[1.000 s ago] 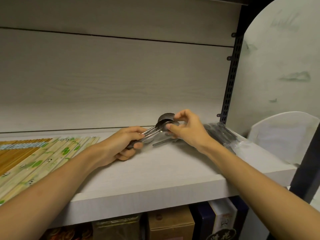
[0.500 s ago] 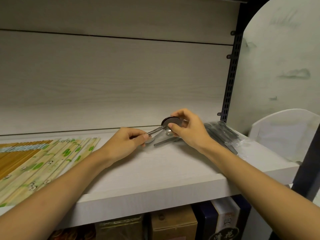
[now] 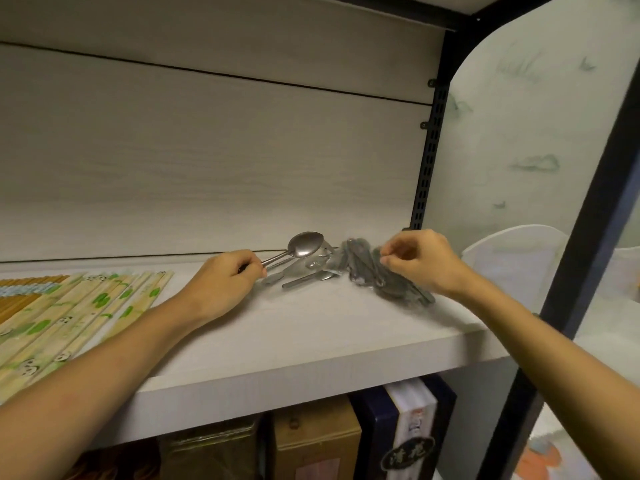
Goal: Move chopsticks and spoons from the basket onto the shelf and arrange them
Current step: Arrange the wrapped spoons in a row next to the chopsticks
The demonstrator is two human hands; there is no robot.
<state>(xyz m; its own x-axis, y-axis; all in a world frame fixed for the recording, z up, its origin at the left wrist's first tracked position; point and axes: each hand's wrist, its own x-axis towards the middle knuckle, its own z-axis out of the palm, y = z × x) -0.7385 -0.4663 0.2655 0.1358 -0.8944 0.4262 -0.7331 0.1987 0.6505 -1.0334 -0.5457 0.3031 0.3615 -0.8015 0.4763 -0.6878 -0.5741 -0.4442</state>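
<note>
Spoons (image 3: 304, 244) pinched by their handles in my left hand (image 3: 225, 282), bowls raised; my right hand (image 3: 420, 263) pinches the bagged spoons (image 3: 377, 271) on the shelf (image 3: 311, 341)

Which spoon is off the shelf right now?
The spoon held by the left hand, bowl raised; the loose spoons beside it lie flat on the shelf.

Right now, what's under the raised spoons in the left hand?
Under the raised spoons that the left hand grips by their handles, loose spoons lie on the shelf. Their count is unclear; the hand covers the handle ends.
</note>
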